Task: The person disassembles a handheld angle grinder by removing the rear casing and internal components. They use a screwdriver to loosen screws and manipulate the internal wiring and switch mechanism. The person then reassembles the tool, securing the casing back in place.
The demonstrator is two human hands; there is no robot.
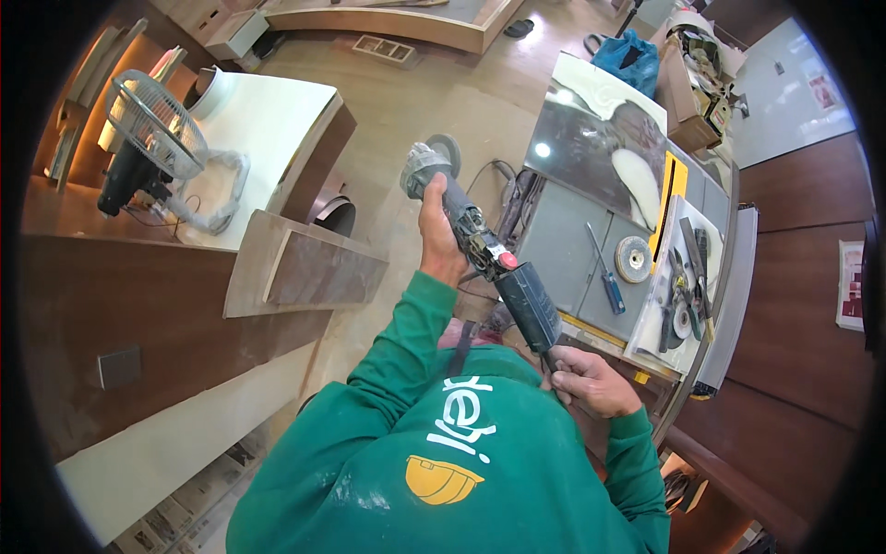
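An angle grinder (530, 307), dusty and dark, slants across the middle of the view in front of my green sweatshirt. Its worn metal head and round disc (447, 150) point up and away from me. My left hand (441, 236) wraps round the grinder's body just behind the head. At the rear end, my right hand (595, 381) has its fingers closed round the black power cord (551, 360) where it leaves the housing. Right of the grinder, a screwdriver (606, 273) and a grey abrasive disc (633, 259) lie on a grey worktop.
Pliers (678, 282) and other hand tools lie on a pale board at the right. A glossy stone-patterned panel (600, 138) rests at the worktop's far end, near a blue bag (628, 62) and cardboard box (685, 102). A fan (159, 129) stands on a white-topped counter (268, 115) at left.
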